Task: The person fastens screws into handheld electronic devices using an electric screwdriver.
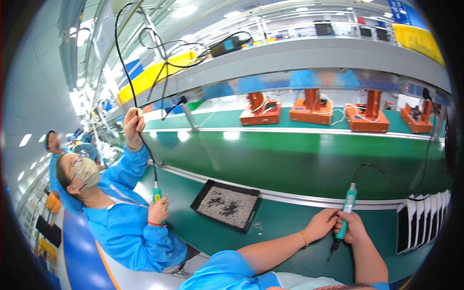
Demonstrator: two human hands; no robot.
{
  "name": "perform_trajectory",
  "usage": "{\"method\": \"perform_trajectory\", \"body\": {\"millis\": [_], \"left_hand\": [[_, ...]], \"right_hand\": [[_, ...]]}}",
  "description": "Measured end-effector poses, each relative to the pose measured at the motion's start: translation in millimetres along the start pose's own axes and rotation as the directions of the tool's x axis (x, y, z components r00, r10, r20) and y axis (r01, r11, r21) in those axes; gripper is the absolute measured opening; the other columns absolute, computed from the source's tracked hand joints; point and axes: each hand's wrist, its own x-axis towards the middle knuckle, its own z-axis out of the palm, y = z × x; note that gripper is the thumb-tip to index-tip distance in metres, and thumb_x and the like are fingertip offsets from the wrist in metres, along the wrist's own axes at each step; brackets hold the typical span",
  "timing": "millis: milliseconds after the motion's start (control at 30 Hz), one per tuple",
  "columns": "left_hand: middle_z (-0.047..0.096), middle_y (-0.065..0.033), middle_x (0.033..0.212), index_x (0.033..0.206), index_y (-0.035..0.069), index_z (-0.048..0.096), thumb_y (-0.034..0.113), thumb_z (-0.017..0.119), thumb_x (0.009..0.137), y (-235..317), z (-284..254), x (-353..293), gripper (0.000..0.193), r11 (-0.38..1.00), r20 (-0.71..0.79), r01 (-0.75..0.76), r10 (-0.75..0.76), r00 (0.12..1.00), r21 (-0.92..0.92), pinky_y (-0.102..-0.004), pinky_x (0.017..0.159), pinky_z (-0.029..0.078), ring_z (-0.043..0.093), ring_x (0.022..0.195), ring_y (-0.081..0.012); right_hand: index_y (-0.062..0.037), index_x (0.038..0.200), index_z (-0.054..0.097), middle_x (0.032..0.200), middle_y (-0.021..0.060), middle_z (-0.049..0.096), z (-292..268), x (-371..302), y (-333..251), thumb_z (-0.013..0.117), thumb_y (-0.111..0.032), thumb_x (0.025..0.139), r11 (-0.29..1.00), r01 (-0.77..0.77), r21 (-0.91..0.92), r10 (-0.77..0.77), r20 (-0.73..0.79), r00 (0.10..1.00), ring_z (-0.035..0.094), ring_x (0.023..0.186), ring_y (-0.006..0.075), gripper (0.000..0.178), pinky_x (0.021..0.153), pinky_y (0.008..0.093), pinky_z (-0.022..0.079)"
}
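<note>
A green electric screwdriver with a black tip is in my right hand, its bit slanting down toward the green bench. My left hand is closed, its fingertips meeting the right hand's fingers beside the screwdriver's body. Whatever may be between the left fingers is hidden. A black cable runs from the top of the tool off to the right. To the left of my hands lies a black tray of small grey pieces, and a few loose bits are scattered beside it.
At my left, a masked co-worker in blue holds another green screwdriver and its raised cable. White-edged black panels stand in a row at the right. Several orange fixtures line the shelf behind a green ledge.
</note>
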Motion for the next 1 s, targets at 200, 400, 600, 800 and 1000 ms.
{"method": "perform_trajectory", "body": {"millis": [200, 400, 600, 800, 1000], "left_hand": [[0.066, -0.0141, 0.109, 0.126, 0.003, 0.056, 0.013, 0.051, 0.095, 5, -10, -5, 0.034, 0.992, -0.010, 0.003, -0.002, 1.000, 0.123, -0.0344, 0.087, 0.051, 0.065, 0.097, -0.0264], [0.066, -0.0093, 0.101, 0.124, 0.004, 0.058, 0.010, 0.049, 0.097, 8, 4, -1, 0.029, 0.997, 0.035, -0.010, 0.008, 0.999, 0.082, -0.0298, 0.083, 0.052, 0.065, 0.091, -0.0172], [0.068, -0.0066, 0.096, 0.112, 0.000, 0.061, 0.011, 0.052, 0.096, 8, 1, 5, 0.022, 0.995, 0.107, 0.101, -0.102, 0.989, 0.018, -0.0274, 0.075, 0.053, 0.065, 0.085, -0.0132], [0.062, -0.0053, 0.084, 0.110, -0.002, 0.060, 0.010, 0.049, 0.099, -69, -14, 19, 0.020, 0.986, 0.060, -0.134, 0.128, 0.990, 0.103, -0.0231, 0.062, 0.046, 0.056, 0.070, -0.0100], [0.063, -0.0051, 0.079, 0.100, 0.000, 0.060, 0.009, 0.050, 0.097, -88, -2, 28, 0.014, 0.980, 0.002, -0.167, 0.168, 0.986, 0.109, -0.0263, 0.061, 0.049, 0.058, 0.068, -0.0111]], "right_hand": [[-0.0024, 0.098, 0.053, 0.075, 0.0063, 0.055, -2, 7, 6, 0.062, -0.015, 0.090, 0.998, -0.041, 0.053, 0.036, 0.091, 0.995, 0.054, 0.062, 0.0190, 0.017, 0.059, 0.0370, 0.048], [-0.0023, 0.101, 0.053, 0.076, 0.0059, 0.054, -9, -6, 1, 0.063, -0.013, 0.090, 0.998, 0.003, 0.068, -0.006, 0.046, 0.999, 0.054, 0.062, 0.0181, 0.018, 0.059, 0.0377, 0.049], [-0.0034, 0.109, 0.063, 0.091, 0.0088, 0.067, -29, 20, 16, 0.068, -0.023, 0.089, 0.997, -0.030, 0.071, 0.022, 0.116, 0.993, 0.066, 0.078, 0.0193, 0.028, 0.068, 0.0330, 0.057], [-0.0054, 0.088, 0.055, 0.073, 0.0006, 0.052, 0, 10, 8, 0.063, -0.023, 0.093, 0.999, -0.026, 0.020, 0.023, 0.140, 0.990, 0.051, 0.063, 0.0109, 0.020, 0.055, 0.0264, 0.045], [-0.0065, 0.086, 0.053, 0.073, 0.0007, 0.052, -12, 8, 10, 0.062, -0.023, 0.094, 1.000, -0.003, 0.021, 0.000, 0.152, 0.988, 0.051, 0.062, 0.0111, 0.020, 0.055, 0.0263, 0.046]]}}
